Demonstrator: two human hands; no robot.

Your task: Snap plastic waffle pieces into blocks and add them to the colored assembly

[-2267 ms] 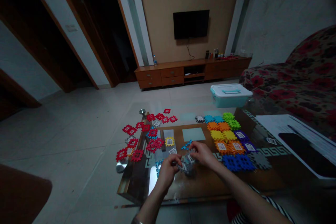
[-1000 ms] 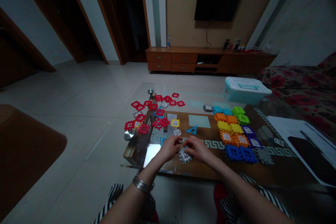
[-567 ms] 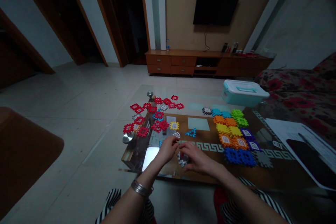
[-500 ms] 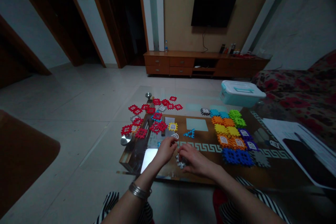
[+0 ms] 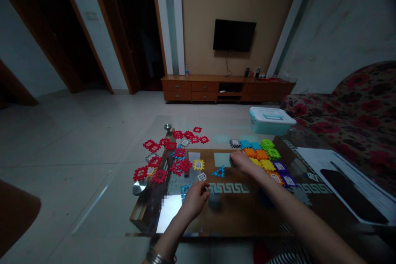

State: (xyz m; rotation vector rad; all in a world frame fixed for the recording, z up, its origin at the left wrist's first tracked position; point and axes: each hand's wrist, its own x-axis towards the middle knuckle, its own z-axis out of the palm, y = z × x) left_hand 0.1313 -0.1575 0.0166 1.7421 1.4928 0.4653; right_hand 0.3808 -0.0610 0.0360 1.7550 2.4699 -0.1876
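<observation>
Left hand point(image 5: 194, 199), fingers loosely parted, near a white window piece point(image 5: 202, 177) on a glass table point(image 5: 238, 216); right hand point(image 5: 243, 161) (fingertips unclear, cannot tell if it grips anything) beside orange tiles point(image 5: 261, 154).

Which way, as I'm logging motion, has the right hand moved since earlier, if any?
Yes: the right hand moved forward-right, past the Greek-key band.

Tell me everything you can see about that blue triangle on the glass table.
The blue triangle looks like plastic: a frame with toothed edges and an opening in the middle. It appears to lie flat on the glass tabletop, roughly between the yellow square piece and the right hand, apart from both. Neither hand touches it.
</observation>
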